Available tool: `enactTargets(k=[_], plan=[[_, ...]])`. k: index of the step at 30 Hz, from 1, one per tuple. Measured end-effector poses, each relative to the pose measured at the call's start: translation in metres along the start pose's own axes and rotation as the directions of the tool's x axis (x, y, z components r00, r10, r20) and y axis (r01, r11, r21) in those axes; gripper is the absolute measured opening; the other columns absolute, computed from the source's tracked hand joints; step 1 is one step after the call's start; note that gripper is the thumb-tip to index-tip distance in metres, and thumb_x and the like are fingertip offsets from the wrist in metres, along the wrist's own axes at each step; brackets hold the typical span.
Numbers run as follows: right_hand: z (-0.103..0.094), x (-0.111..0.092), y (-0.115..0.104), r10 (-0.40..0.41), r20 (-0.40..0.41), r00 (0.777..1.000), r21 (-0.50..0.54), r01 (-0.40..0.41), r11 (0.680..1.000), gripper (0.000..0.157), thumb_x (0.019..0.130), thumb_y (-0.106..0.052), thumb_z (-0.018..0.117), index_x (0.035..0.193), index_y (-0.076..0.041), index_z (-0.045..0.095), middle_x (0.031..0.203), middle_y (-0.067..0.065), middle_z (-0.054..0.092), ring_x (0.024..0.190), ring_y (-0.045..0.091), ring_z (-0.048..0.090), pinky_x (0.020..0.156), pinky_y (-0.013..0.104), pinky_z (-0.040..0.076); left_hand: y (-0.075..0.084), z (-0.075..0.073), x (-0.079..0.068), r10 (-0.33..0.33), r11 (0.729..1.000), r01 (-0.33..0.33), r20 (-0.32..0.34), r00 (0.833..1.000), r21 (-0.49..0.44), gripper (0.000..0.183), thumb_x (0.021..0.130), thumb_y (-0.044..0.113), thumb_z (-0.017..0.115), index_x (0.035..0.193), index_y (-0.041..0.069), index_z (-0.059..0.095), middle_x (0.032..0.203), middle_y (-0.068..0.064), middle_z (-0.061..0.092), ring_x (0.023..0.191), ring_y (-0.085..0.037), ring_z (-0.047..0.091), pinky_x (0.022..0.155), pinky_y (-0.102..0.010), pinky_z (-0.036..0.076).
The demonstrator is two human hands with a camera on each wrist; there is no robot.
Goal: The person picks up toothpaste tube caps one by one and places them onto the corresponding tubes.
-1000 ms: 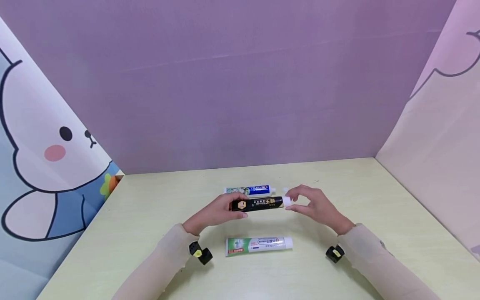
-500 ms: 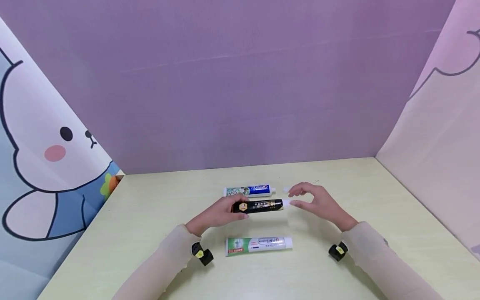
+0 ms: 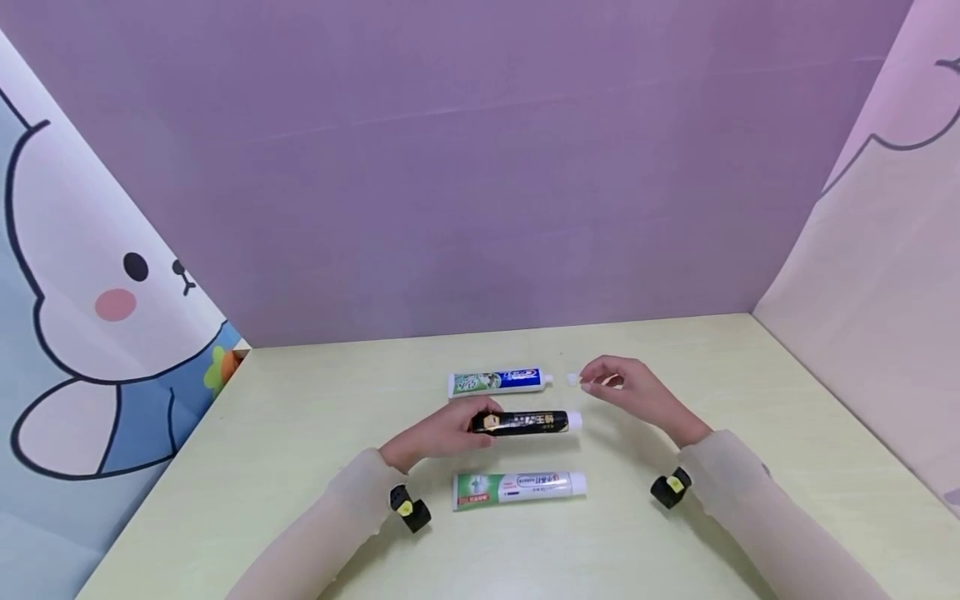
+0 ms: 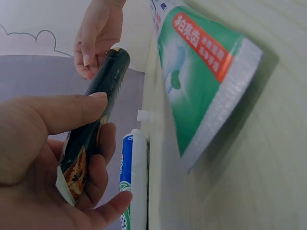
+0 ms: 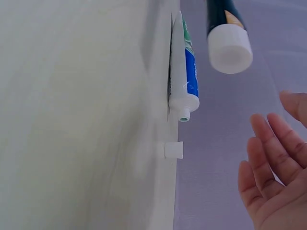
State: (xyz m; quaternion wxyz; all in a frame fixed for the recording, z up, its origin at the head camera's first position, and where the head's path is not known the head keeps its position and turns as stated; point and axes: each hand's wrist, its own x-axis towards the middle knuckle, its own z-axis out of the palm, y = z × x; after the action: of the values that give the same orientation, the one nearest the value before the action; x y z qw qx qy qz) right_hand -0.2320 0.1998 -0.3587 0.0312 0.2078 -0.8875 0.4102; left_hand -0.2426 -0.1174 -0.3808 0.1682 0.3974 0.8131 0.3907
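Observation:
My left hand (image 3: pixel 444 428) grips the rear end of a black toothpaste tube (image 3: pixel 531 422), held above the table with its white cap (image 5: pixel 230 49) on and pointing right. In the left wrist view, the thumb lies along one side of the tube and the fingers curl round the other. My right hand (image 3: pixel 639 393) hovers near a small loose white cap (image 5: pixel 173 150) on the table. It holds nothing, and its fingers are loosely bent. Behind the black tube lies a blue, white and green toothpaste tube (image 3: pixel 498 382), its nozzle (image 5: pixel 184 115) bare.
A green and white toothpaste tube (image 3: pixel 519 488) with a white cap lies on the pale table (image 3: pixel 390 550) nearer the front. A purple panel (image 3: pixel 480 183) rises behind the table, and printed panels flank both sides.
My right hand has left the black tube's white cap and moved back toward the loose cap. My left hand has lowered the black tube slightly toward the front.

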Motion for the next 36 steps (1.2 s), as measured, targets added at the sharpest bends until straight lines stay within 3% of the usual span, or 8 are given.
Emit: enactTargets(k=[5,10,17,25,31,36], plan=[[0.000,0.004,-0.002,0.034,0.029,0.999,0.006,-0.034,0.999,0.017,0.090,-0.015,0.064,0.102,-0.003,0.065,0.099,0.007,0.066,0.090,0.020,0.059,0.079,0.033,0.049,-0.003,0.004,0.001,-0.071,0.997,0.072,0.036,0.997,-0.013,0.031,0.090,0.011,0.063,0.118,0.003,0.053,0.112,-0.010,0.059,0.085,-0.010,0.054,0.073,-0.023,0.048],[0.000,0.006,0.000,0.044,0.046,0.998,0.021,-0.045,0.999,0.020,0.090,-0.017,0.064,0.102,-0.001,0.064,0.099,0.008,0.066,0.090,0.019,0.059,0.078,0.032,0.048,-0.004,0.007,0.004,-0.107,0.994,0.107,0.013,0.994,0.006,0.028,0.090,0.013,0.064,0.114,0.005,0.055,0.110,-0.007,0.060,0.083,-0.010,0.053,0.073,-0.024,0.045],[-0.001,0.006,0.003,0.083,0.028,0.996,0.028,-0.084,0.996,0.019,0.091,-0.014,0.063,0.103,0.001,0.064,0.100,0.010,0.065,0.091,0.021,0.058,0.079,0.035,0.048,-0.004,0.011,0.004,-0.118,0.993,0.117,0.015,0.993,0.029,0.027,0.089,0.012,0.064,0.114,0.005,0.054,0.109,-0.007,0.060,0.084,-0.011,0.051,0.075,-0.026,0.044],[-0.003,0.008,-0.010,0.091,0.026,0.995,0.051,-0.093,0.994,0.019,0.091,-0.006,0.060,0.104,0.008,0.062,0.101,0.018,0.065,0.092,0.028,0.058,0.081,0.039,0.048,-0.006,0.011,0.002,-0.138,0.989,0.138,-0.005,0.990,0.057,0.026,0.088,0.015,0.064,0.112,0.008,0.056,0.107,-0.005,0.060,0.083,-0.011,0.051,0.076,-0.029,0.043],[-0.002,0.016,0.008,0.077,0.037,0.996,0.032,-0.078,0.996,0.021,0.091,-0.012,0.063,0.105,0.003,0.063,0.102,0.012,0.065,0.092,0.021,0.058,0.084,0.037,0.047,-0.010,0.007,0.004,-0.141,0.988,0.140,0.000,0.990,0.069,0.027,0.088,0.016,0.066,0.112,0.007,0.057,0.105,-0.004,0.061,0.079,-0.010,0.052,0.072,-0.026,0.045],[-0.002,0.021,0.017,0.081,0.060,0.995,0.080,-0.086,0.993,0.025,0.089,-0.015,0.065,0.107,0.002,0.063,0.106,0.013,0.064,0.093,0.020,0.058,0.085,0.033,0.046,-0.014,0.008,0.006,-0.136,0.980,0.135,-0.006,0.991,0.144,0.028,0.086,0.016,0.068,0.112,0.007,0.059,0.101,0.000,0.062,0.078,-0.008,0.050,0.072,-0.025,0.043]])
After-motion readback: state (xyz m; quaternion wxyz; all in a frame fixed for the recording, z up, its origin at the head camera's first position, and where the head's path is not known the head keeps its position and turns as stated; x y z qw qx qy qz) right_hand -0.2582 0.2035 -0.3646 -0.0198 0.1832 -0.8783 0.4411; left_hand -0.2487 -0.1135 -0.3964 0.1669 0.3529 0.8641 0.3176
